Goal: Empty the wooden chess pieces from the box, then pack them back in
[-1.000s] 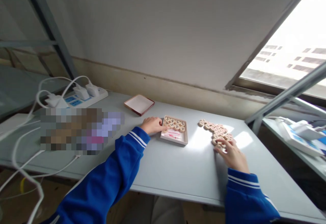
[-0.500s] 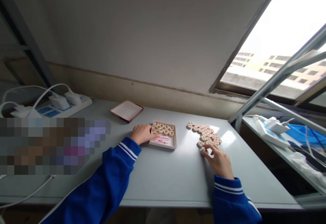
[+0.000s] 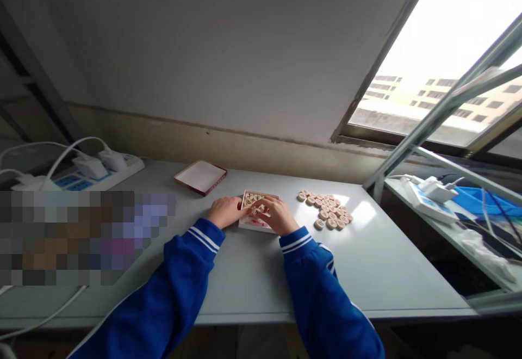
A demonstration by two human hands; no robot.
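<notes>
A shallow open box (image 3: 258, 229) lies on the desk, with round wooden Chinese chess pieces (image 3: 249, 196) in its far part and a red-and-white printed bottom showing in front. At its left wall, my left hand (image 3: 224, 211) grips the box, thumb over the near-left side. My right hand (image 3: 279, 215) is over the box, its fingers closed on one chess piece (image 3: 256, 212). That hand hides much of the box's right half. Several loose chess pieces (image 3: 331, 213), some with red characters, lie in a cluster to the right.
The upturned box lid (image 3: 201, 176) lies at the back left of the desk (image 3: 244, 288). A power strip (image 3: 129, 169) with white plugs and cables stands at the far left. A blurred-out patch covers the left side. On the right is a metal bed frame (image 3: 408, 149).
My right hand has carried a chess piece from the loose cluster leftward to above the box. My left hand stays at the box's left wall.
</notes>
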